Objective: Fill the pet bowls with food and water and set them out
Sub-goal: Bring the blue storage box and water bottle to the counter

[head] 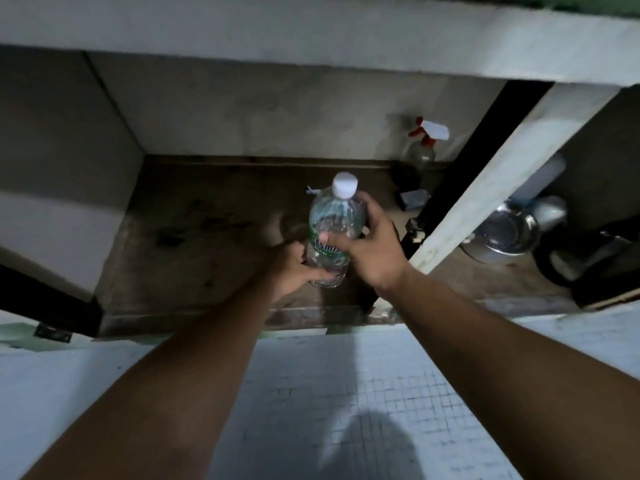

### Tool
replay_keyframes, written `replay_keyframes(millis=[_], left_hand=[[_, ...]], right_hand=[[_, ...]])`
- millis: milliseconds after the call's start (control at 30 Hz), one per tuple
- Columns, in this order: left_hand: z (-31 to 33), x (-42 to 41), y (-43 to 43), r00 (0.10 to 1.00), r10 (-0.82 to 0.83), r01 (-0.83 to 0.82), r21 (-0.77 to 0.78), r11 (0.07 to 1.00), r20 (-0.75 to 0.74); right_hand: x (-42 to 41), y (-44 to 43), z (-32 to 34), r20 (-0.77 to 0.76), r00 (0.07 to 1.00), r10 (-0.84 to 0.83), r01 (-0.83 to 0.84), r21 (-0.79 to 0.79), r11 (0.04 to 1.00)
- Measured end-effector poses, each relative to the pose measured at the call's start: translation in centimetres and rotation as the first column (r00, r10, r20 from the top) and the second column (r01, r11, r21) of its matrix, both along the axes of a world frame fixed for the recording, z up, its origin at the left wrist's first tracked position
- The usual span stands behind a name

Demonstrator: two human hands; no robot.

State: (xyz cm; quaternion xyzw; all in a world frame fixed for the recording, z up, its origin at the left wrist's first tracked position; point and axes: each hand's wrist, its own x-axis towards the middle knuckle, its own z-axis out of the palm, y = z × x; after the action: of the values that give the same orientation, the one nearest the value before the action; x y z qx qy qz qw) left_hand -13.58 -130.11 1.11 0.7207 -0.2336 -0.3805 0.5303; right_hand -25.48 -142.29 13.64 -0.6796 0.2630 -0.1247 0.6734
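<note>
A clear plastic water bottle (334, 223) with a white cap and a green label is held upright inside an open lower cabinet. My right hand (370, 247) grips its upper body, thumb across the label. My left hand (294, 268) holds the bottle's lower part from the left, fingers curled under it. A shiny metal bowl (507, 233) sits in the neighbouring compartment to the right, with a second metal vessel partly behind it.
A spray bottle (424, 143) with a red and white trigger stands at the cabinet's back right. A small box (414, 199) lies near it. An open white cabinet door (502, 178) separates the compartments. The counter edge (311, 32) overhangs above. Pale tiled floor (311, 393) lies below.
</note>
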Motion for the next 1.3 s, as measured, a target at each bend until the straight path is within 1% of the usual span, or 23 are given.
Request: replay_keyframes(millis=[100,200,267,333,367,467,600,700,767,800,967,1067,1200,1300], left_hand=[[2.0,-1.5,1.7,1.0,0.016,-0.016,-0.003,1.0,-0.001],[6.0,-4.2,4.2,0.996,0.079,-0.079,-0.002,0.997,-0.032],[9.3,-6.3,5.7,0.995,0.079,-0.078,0.02,0.997,-0.068],[12.3,-8.3,7.5,0.989,0.081,-0.074,0.058,0.996,-0.122],[14.2,-9.3,8.1,0.988,0.068,-0.058,0.076,0.995,-0.14],[20.0,-11.9,9.8,0.991,0.056,-0.043,0.113,0.993,-0.119],[29.3,-15.3,11.2,0.989,0.103,-0.096,0.072,0.993,-0.101],[35.9,-17.1,11.7,0.999,0.027,-0.025,0.061,0.998,-0.036],[39.4,-17.7,12.3,1.0,-0.022,0.021,0.106,0.994,0.012],[41.2,-18.0,12.4,0.999,-0.034,0.033,0.104,0.994,0.012],[51.7,-18.8,9.9,0.997,-0.07,0.07,0.03,0.997,0.011],[57.1,-19.1,8.0,0.988,-0.137,0.136,0.028,0.99,0.068],[62.8,-19.7,3.8,0.971,-0.201,0.2,0.023,0.98,0.129],[65.4,-20.2,-0.1,0.954,-0.245,0.243,0.032,0.969,0.173]], right_hand=[[-1.4,1.2,1.4,0.021,1.0,0.013,-0.013,-0.022,1.0],[-3.3,3.1,4.3,0.029,1.0,0.001,-0.002,0.042,0.999],[-5.0,4.8,6.5,0.009,1.0,0.013,-0.014,0.099,0.995],[-7.0,6.7,9.3,-0.029,1.0,-0.007,0.01,0.118,0.993],[-8.0,7.4,11.0,-0.052,0.998,-0.019,0.025,0.121,0.992],[-10.5,9.2,17.5,-0.077,0.997,-0.016,0.026,0.13,0.991],[-14.3,10.5,26.2,-0.107,0.993,-0.039,0.044,0.04,0.998],[-16.6,11.1,32.4,-0.088,0.993,-0.075,0.078,0.036,0.996],[-17.8,11.8,36.4,-0.068,0.991,-0.116,0.118,0.02,0.993],[-18.3,11.8,38.3,-0.055,0.99,-0.131,0.132,0.008,0.991],[-20.1,9.5,48.4,0.013,0.984,-0.18,0.18,-0.075,0.981],[-21.3,8.1,53.5,0.044,0.977,-0.207,0.211,-0.133,0.968],[-23.0,4.6,59.0,0.119,0.956,-0.267,0.283,-0.15,0.947],[-24.1,1.1,62.3,0.173,0.943,-0.285,0.316,-0.193,0.929]])
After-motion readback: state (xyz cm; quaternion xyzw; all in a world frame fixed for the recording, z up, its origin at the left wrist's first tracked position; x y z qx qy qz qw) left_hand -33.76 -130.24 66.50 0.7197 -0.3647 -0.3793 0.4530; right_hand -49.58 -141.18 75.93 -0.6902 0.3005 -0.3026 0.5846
